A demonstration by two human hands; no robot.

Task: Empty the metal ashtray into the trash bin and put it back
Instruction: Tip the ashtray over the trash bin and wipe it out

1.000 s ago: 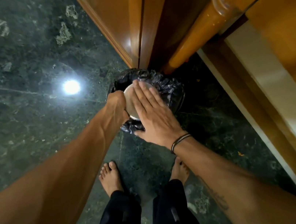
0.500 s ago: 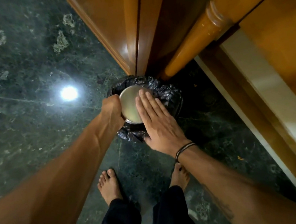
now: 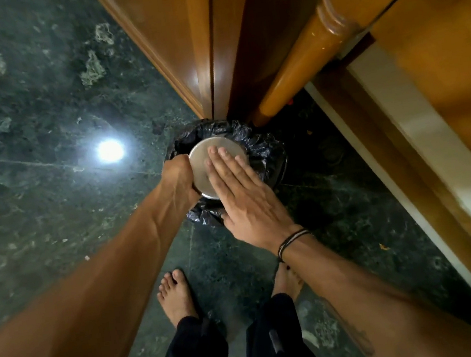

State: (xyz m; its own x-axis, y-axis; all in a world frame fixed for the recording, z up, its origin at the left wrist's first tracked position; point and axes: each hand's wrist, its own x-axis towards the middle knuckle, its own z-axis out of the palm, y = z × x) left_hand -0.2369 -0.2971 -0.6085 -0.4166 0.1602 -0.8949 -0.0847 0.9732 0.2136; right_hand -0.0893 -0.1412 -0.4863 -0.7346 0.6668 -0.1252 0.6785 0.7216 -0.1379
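Over the trash bin (image 3: pixel 267 155), you are clenching the upturned metal ashtray (image 3: pixel 209 157) by its rim in your left hand (image 3: pixel 178 180); your right hand (image 3: pixel 243 195) is lying flat, released, on its base.

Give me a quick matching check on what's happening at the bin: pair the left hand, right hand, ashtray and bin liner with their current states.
Things:
1. left hand
2. right hand
3. metal ashtray
4. black bin liner

States:
A. upside down over the bin, flat base facing the camera
B. crumpled around the bin's rim, on the floor beside the wooden leg
C. gripping the ashtray's edge
D. open and flat, fingers laid across the ashtray's base

Pairs: 1-C, 2-D, 3-A, 4-B
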